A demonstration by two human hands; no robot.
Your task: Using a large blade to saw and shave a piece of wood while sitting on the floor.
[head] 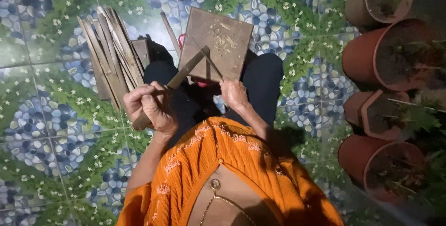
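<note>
Left of the board (216, 45), a bundle of sticks (111, 52) blocks the floor; right of board, tile is open till the clay pots (385, 54).

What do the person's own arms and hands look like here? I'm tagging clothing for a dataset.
Both arms are bare from wrist to above the elbow. The left hand and right hand wear no gloves, and no rings or bangles can be made out. An orange garment with a pale embroidered border drapes the shoulders and chest.
</note>
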